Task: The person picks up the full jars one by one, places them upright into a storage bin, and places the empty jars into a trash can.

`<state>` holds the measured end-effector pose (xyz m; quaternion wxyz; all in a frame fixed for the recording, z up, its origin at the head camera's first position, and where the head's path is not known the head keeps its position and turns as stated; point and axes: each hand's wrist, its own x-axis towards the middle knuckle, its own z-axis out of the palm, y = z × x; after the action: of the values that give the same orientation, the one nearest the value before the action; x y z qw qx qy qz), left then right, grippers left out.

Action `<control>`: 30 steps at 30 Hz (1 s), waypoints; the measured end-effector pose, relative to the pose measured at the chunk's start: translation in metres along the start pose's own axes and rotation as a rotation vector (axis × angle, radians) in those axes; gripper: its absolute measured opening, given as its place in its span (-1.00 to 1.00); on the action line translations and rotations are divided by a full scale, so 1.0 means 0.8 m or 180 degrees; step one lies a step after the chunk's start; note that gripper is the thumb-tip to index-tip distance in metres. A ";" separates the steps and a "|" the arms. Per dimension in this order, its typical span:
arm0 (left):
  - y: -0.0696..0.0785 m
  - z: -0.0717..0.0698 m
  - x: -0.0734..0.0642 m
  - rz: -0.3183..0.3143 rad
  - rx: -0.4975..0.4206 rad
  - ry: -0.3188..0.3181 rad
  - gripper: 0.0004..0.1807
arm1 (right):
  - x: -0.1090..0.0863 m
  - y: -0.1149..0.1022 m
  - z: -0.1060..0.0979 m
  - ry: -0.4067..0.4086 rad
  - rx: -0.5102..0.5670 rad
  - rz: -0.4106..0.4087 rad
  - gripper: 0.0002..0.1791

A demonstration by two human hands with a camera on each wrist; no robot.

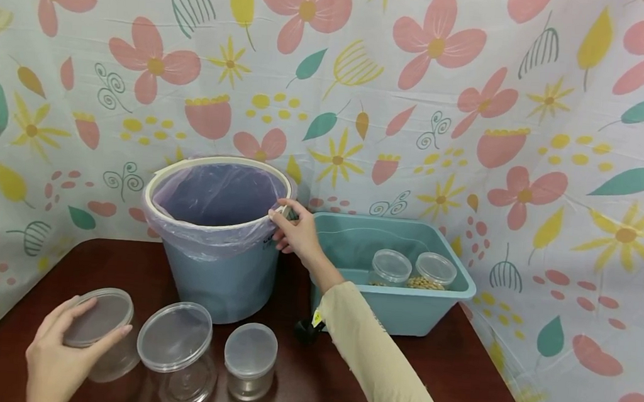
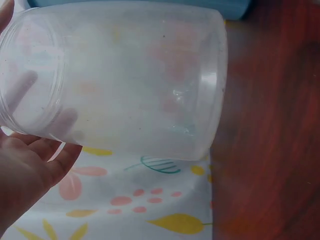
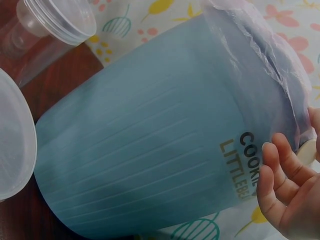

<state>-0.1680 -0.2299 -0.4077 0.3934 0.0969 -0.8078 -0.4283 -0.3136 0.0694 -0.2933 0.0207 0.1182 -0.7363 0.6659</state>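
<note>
At the table's left, my left hand [image 1: 60,354] grips a clear plastic jar [image 1: 110,361] around its lidded top, thumb on one side and fingers on the other. The same jar [image 2: 140,85] fills much of the left wrist view and looks empty. A blue trash bin [image 1: 221,284], lined with a translucent pinkish bag [image 1: 199,245], stands behind the jars. Its cream ring [image 1: 220,160] lies over the bag at the top. My right hand [image 1: 299,232] pinches a tab at the ring's right side. Dark and gold lettering [image 3: 242,167] shows on the bin below those fingers.
Two more lidded clear jars, one larger [image 1: 186,376] and one smaller [image 1: 249,378], stand in front of the bin. To the right sits a blue-green tub [image 1: 415,309] with two jars holding tan pieces [image 1: 428,284]. A black object [image 1: 306,331] lies beside it.
</note>
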 end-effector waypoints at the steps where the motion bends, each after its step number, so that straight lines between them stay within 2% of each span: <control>1: 0.002 -0.001 0.002 0.0025 -0.0003 -0.0005 -0.28 | -0.003 -0.004 0.001 0.0005 -0.0005 -0.0011 -0.59; 6: 0.010 -0.005 0.008 0.0175 -0.0100 -0.0014 -0.29 | -0.011 -0.012 0.002 0.0032 0.0008 -0.0025 -0.59; 16: 0.031 -0.012 0.016 0.0344 -0.0220 -0.0017 -0.28 | -0.011 -0.013 0.002 0.0022 -0.0006 0.0013 -0.60; 30: 0.037 -0.010 0.016 0.0283 -0.0218 -0.0058 -0.27 | -0.010 -0.011 0.002 0.0010 0.0026 0.0006 -0.59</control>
<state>-0.1659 -0.2228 -0.3748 0.4077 0.0435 -0.7997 -0.4386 -0.3038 0.0679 -0.2865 0.0207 0.1166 -0.7336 0.6692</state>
